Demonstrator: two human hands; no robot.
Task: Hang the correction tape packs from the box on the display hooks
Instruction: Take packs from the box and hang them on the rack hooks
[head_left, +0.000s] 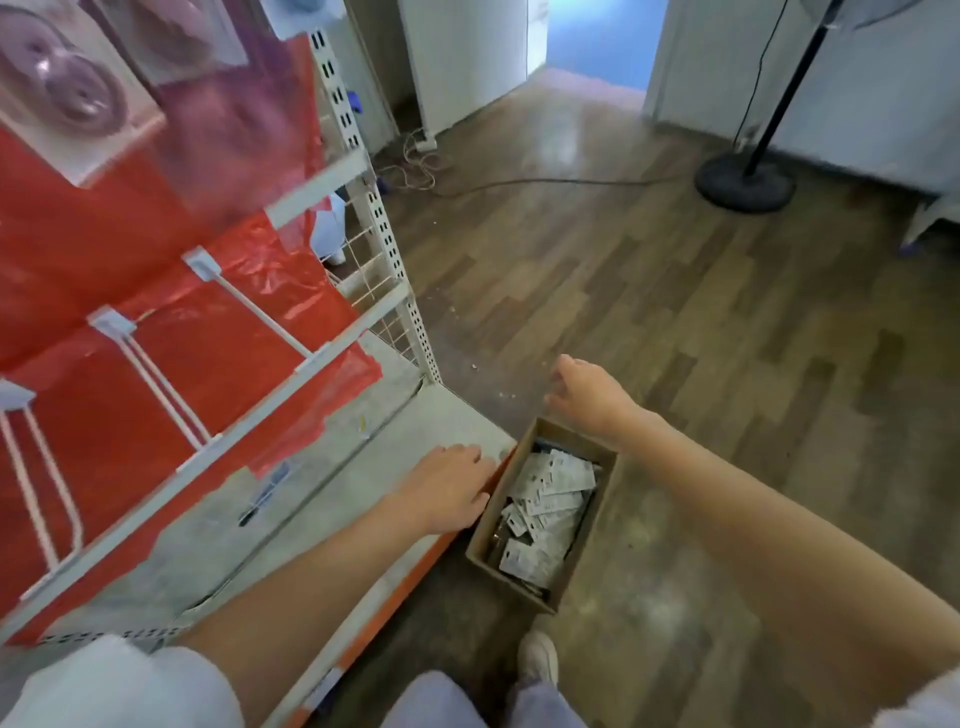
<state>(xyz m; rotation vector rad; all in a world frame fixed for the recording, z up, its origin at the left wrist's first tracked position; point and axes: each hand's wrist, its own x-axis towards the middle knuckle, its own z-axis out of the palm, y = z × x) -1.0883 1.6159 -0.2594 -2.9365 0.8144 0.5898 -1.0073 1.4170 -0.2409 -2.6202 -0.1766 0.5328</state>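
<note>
A brown cardboard box (584, 540) stands on the wooden floor against the orange edge of the shelf base. Several white correction tape packs (545, 512) lie loose inside it. My left hand (447, 486) rests flat on the shelf base right beside the box's left wall, holding nothing. My right hand (589, 392) hovers over the far end of the box with fingers relaxed and empty. White display hooks (260, 317) stick out from the red-backed rack on the left; the lower ones carry nothing.
The grey shelf base (322, 499) with an orange front edge runs along the left. Packaged goods (67, 98) hang high on the rack. A fan stand's black base (745, 184) and cables (519, 182) lie on the floor farther back. My shoe (537, 657) is near the box.
</note>
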